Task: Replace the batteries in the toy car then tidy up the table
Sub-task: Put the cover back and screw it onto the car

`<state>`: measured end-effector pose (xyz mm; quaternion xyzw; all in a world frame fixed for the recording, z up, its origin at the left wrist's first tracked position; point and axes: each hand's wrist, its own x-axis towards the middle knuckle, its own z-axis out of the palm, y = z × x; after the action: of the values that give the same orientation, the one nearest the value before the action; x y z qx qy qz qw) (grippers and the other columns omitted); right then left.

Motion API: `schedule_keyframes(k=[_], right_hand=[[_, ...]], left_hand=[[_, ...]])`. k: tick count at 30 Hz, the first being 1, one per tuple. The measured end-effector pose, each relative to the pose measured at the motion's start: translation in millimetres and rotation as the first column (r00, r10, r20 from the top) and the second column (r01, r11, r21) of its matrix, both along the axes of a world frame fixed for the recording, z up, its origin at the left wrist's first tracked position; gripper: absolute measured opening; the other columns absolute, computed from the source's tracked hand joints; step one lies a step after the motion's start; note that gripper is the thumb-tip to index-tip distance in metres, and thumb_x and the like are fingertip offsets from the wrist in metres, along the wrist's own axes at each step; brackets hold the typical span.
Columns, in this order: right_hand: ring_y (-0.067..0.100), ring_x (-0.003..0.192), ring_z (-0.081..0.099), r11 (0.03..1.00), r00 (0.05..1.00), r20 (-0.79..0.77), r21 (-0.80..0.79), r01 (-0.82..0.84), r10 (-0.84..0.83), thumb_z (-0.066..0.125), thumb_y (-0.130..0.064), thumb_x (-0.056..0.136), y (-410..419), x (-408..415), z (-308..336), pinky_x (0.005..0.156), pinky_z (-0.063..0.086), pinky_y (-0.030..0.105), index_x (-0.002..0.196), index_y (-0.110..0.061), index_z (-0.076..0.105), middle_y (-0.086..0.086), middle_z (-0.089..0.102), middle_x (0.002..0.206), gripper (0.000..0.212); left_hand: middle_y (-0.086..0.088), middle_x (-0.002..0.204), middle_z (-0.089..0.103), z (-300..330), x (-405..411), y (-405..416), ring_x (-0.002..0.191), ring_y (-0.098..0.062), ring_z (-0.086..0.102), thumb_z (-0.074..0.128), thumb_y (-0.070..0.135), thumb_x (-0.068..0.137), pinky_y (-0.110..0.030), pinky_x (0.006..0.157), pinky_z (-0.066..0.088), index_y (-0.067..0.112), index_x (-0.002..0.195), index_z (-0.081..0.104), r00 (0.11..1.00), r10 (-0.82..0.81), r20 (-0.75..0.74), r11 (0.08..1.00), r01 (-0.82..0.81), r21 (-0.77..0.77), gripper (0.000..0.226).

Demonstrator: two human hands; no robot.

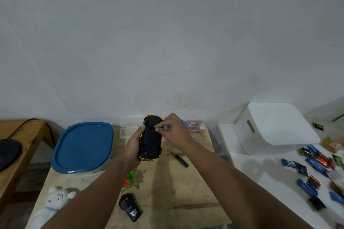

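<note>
Yellow edges show round the black underside of the toy car [150,139], which is held belly-up above the wooden table [186,201]. One left hand [133,148] wraps round the car's left flank, fingers closed on it. One right hand [176,129] reaches over the far end with thumb and forefinger pressed together in a pinch on the underside; what they pinch is too small to tell

Four containers show. One tub with a blue lid [83,146] sits on the table to the left, lid on, so its contents are hidden. One clear plastic box [125,133] stands behind the car by the wall; I cannot tell what it holds. One small clear case [195,126] just right of the right hand holds red and blue things, blurred. One white bin [275,128] stands tilted on the white surface [260,182] to the right, its inside out of sight

Loose on the table lie one black remote control [130,206], one dark screwdriver [181,160], one green and orange plastic toy [130,179] and one white plush bear [54,202]. Many wrapped sweets [316,165], blue, black and red, are scattered on the white surface, too many to count surely
</note>
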<state>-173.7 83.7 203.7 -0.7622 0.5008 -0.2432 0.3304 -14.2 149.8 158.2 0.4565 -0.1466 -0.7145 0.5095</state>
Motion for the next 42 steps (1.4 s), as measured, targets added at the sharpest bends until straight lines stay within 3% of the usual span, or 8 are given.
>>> schedule_keyframes(k=[6,12,18,25,29,34,37,42], right_hand=[[0.004,0.08,0.054,0.957,0.999,-0.03,-0.289,-0.02,0.012,0.066,-0.03,0.095,13,-2,-21,0.065,0.054,0.03,0.112,-0.023,0.076,-0.008,0.049,0.101,0.021],[0.022,0.085,0.057,0.882,0.96,-0.277,-0.445,-0.153,0.027,0.046,-0.036,0.1,26,-2,-27,0.055,0.053,0.037,0.128,-0.019,0.066,0.001,0.05,0.106,0.038],[0.021,0.087,0.054,0.863,0.891,-0.454,-0.449,-0.234,0.005,0.037,-0.039,0.101,36,-5,-22,0.065,0.052,0.039,0.142,-0.017,0.053,0.002,0.05,0.116,0.049],[0.017,0.085,0.058,0.871,0.941,-0.337,-0.468,-0.15,-0.018,0.046,-0.04,0.1,31,-1,-25,0.066,0.054,0.038,0.134,-0.019,0.062,-0.001,0.052,0.118,0.043],[0.019,0.079,0.057,0.852,0.924,-0.383,-0.488,-0.188,-0.016,0.047,-0.041,0.099,30,-2,-27,0.063,0.051,0.037,0.132,-0.02,0.063,-0.002,0.054,0.115,0.043],[0.023,0.081,0.059,0.871,0.913,-0.407,-0.443,-0.213,0.017,0.047,-0.039,0.098,27,1,-24,0.065,0.05,0.039,0.132,-0.018,0.063,0.001,0.054,0.111,0.043],[0.025,0.081,0.062,0.888,0.931,-0.361,-0.408,-0.212,0.056,0.053,-0.036,0.096,17,4,-23,0.066,0.051,0.04,0.127,-0.019,0.067,0.002,0.056,0.108,0.038],[0.026,0.087,0.061,0.829,0.886,-0.456,-0.462,-0.315,0.082,0.046,-0.035,0.098,12,-2,-29,0.066,0.049,0.041,0.131,-0.018,0.063,0.003,0.054,0.111,0.041]], left_hand=[[-0.025,0.123,0.072,3,-5,-2,0.101,-0.039,0.073,0.052,0.052,0.103,-0.045,0.078,0.061,0.016,0.135,0.063,0.99,0.024,0.141,0.995,-0.01,-0.097,0.05],[-0.024,0.123,0.072,-4,-4,-5,0.111,-0.047,0.07,0.056,0.047,0.102,-0.056,0.091,0.057,0.016,0.129,0.067,0.97,0.074,0.23,0.994,-0.054,-0.091,0.043],[-0.017,0.115,0.077,-1,-8,-5,0.107,-0.038,0.073,0.058,0.032,0.105,-0.05,0.092,0.058,0.016,0.127,0.07,0.963,0.131,0.235,0.988,-0.108,-0.111,0.029],[-0.016,0.116,0.077,8,-4,-10,0.107,-0.035,0.074,0.06,0.029,0.105,-0.047,0.091,0.059,0.019,0.128,0.068,0.958,0.142,0.248,0.986,-0.116,-0.117,0.027],[-0.019,0.116,0.076,3,-2,-10,0.101,-0.034,0.074,0.06,0.028,0.104,-0.046,0.086,0.06,0.018,0.124,0.07,0.95,0.149,0.274,0.987,-0.129,-0.093,0.024],[-0.017,0.114,0.077,0,-1,-11,0.104,-0.036,0.074,0.061,0.028,0.104,-0.05,0.091,0.059,0.019,0.123,0.07,0.938,0.141,0.316,0.989,-0.119,-0.088,0.024],[-0.016,0.11,0.078,2,2,-10,0.098,-0.036,0.075,0.06,0.027,0.104,-0.048,0.084,0.061,0.018,0.123,0.069,0.932,0.149,0.332,0.988,-0.124,-0.095,0.023],[-0.015,0.102,0.078,3,1,-15,0.089,-0.031,0.075,0.06,0.027,0.104,-0.041,0.073,0.061,0.017,0.117,0.068,0.92,0.151,0.361,0.988,-0.127,-0.089,0.018]])
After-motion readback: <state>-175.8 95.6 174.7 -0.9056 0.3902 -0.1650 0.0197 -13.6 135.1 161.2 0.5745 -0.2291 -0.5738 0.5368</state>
